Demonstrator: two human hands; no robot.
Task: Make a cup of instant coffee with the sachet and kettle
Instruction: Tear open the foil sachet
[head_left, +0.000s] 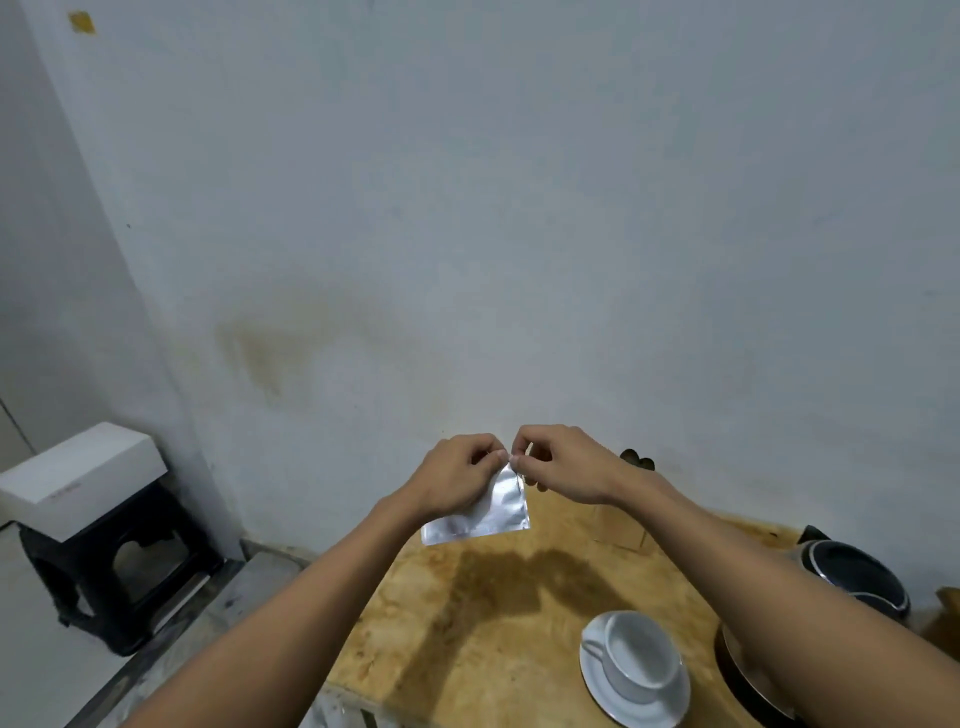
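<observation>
I hold a silver foil sachet (488, 512) up in the air above the far part of a yellowish wooden table (467, 649). My left hand (454, 478) and my right hand (563, 462) both pinch its top edge, fingertips almost touching each other. A white cup (641, 656) stands on a white saucer (670, 709) at the near right of the table; the cup looks empty. A black kettle (857, 577) sits at the right edge, partly hidden behind my right forearm.
A dark round dish (743, 675) lies under my right forearm beside the saucer. A black plastic stool (119, 571) with a white box (78, 475) on it stands on the floor to the left. A pale wall rises right behind the table.
</observation>
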